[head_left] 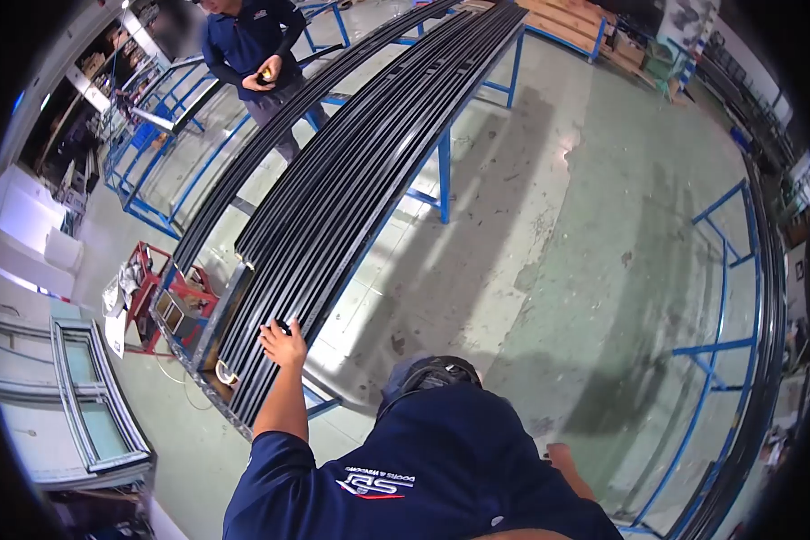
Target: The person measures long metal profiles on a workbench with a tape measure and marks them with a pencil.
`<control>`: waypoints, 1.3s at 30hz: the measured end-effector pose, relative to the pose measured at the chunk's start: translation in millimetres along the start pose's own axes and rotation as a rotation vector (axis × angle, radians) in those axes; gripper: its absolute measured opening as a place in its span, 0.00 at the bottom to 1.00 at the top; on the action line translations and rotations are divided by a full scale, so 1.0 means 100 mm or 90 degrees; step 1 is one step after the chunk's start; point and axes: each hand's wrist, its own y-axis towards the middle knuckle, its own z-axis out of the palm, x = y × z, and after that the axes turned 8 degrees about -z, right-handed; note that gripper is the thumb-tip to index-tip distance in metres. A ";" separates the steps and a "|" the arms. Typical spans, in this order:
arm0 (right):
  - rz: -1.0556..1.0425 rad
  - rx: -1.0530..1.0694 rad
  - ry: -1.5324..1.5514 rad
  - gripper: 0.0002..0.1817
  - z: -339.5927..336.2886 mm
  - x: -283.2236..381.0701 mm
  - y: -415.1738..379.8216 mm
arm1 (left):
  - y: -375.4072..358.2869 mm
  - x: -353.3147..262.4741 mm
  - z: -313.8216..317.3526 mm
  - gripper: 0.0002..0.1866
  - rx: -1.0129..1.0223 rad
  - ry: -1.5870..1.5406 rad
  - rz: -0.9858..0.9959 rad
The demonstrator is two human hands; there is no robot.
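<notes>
My left hand (283, 345) reaches over the near end of a bundle of long black profiles (360, 171), fingers bent and a small black piece (283, 324) between thumb and fingers. What kind of piece it is, I cannot make out. The profiles lie side by side lengthwise on a blue-legged table (445, 180). Low at my right side, away from the table, hangs my right hand (560, 455); its fingers are mostly hidden. Close to the profile ends, a whitish loop (226, 373) lies on the table's end.
Across the table stands a co-worker (254, 45) holding a small yellow-and-black object (265, 76). A red cart (166, 292) is beyond the table's left end. Framed window panels (99, 396) lean at left. Blue racks (720, 346) carry long profiles on the right.
</notes>
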 end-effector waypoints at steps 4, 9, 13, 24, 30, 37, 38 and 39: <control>-0.155 -0.053 -0.021 0.15 -0.27 1.59 0.22 | -0.10 -0.16 0.01 0.39 -0.035 0.001 -0.082; -0.350 -0.029 -0.086 0.21 -0.09 3.46 0.54 | -0.07 -0.53 -0.13 0.36 -0.089 -0.012 -0.237; -0.381 -0.028 -0.057 0.22 0.53 4.62 0.44 | 0.06 -0.76 -0.04 0.34 -0.096 0.015 -0.333; -0.281 0.196 -0.215 0.27 1.74 6.27 0.26 | -0.05 -0.72 -0.03 0.34 -0.123 0.019 -0.108; -0.443 0.162 -0.251 0.38 2.60 7.55 0.01 | -0.35 -0.83 -0.11 0.44 -0.040 0.055 0.042; -0.457 0.181 -0.114 0.60 3.86 8.45 -0.96 | -0.34 -1.00 -0.24 0.53 0.017 0.087 0.019; -0.448 0.175 -0.146 0.61 3.99 8.51 -0.92 | -0.32 -1.07 -0.32 0.52 0.033 0.067 0.018; -0.440 0.186 -0.167 0.63 4.07 8.53 -0.89 | -0.26 -1.03 -0.27 0.51 0.007 0.039 0.062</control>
